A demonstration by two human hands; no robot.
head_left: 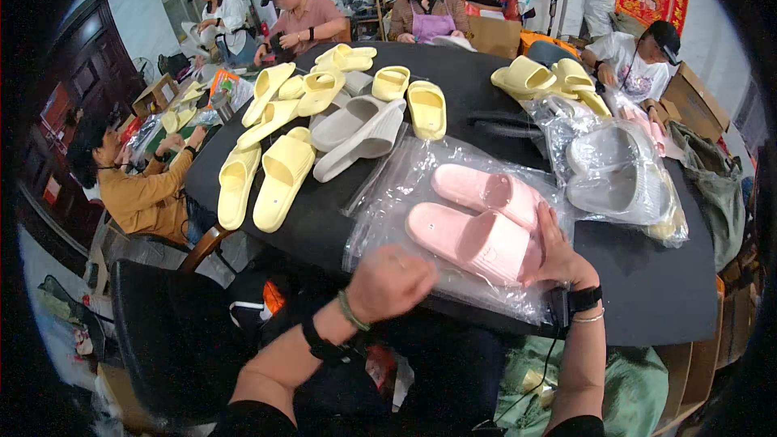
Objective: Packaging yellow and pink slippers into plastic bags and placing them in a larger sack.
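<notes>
A pair of pink slippers (465, 236) lies side by side in a clear plastic bag (388, 222) at the table's near side. My right hand (558, 255) rests with its fingers spread against the toe end of the slippers. My left hand (392, 283) is over the bag's near left edge, its fingers curled and slightly blurred. Whether something thin is pinched in it cannot be made out. Beyond the bag, several yellow slippers (285, 178) and a few grey slippers (360, 139) lie loose at the left.
Bagged grey slippers (611, 178) are to the right on the dark table (639, 295), with more yellow slippers (524, 77) behind them. A black chair (174, 340) stands at the near left. Several people sit or stand around, one in a purple apron (433, 26) across the table.
</notes>
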